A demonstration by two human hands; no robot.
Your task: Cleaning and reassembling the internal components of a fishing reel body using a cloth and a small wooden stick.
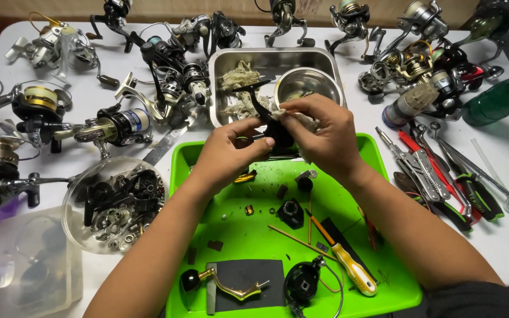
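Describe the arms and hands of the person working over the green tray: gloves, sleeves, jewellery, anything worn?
Both hands are bare: no gloves, and no rings or watch that I can see. The left hand and right hand lead back to forearms that are uncovered along nearly their whole length. The only clothing in view is a dark grey sleeve at the right arm's upper end, in the bottom corner of the picture.
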